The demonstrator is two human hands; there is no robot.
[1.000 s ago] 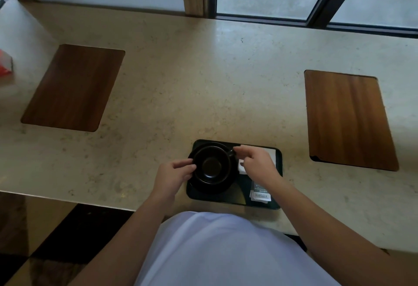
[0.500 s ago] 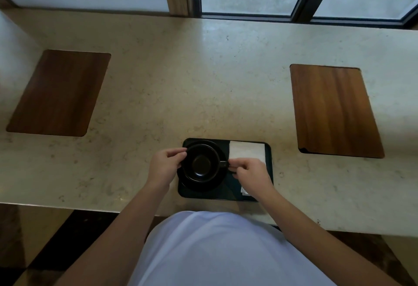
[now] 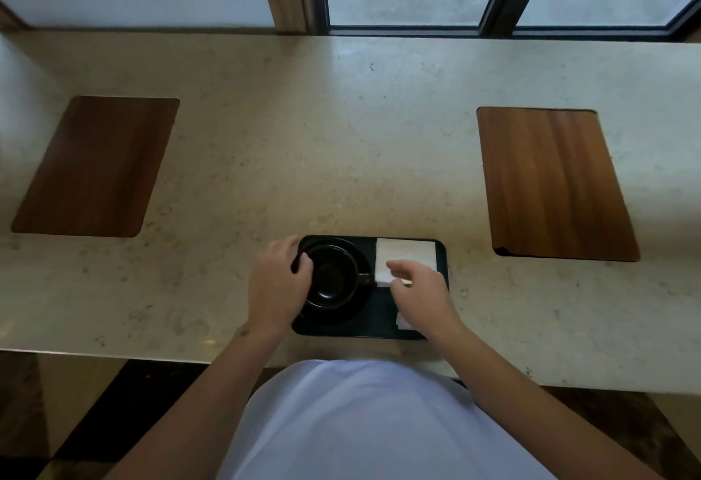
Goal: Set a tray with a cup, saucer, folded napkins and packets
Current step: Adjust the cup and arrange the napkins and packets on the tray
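Cup (image 3: 333, 276) sits against left hand (image 3: 275, 290); right hand (image 3: 421, 290) covers napkin (image 3: 404, 257).

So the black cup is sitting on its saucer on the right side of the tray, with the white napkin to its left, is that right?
Not quite: the sides are swapped. In the head view the black cup sits on its saucer on the left side of the tray, and the white napkin lies to its right, at the tray's far right corner.
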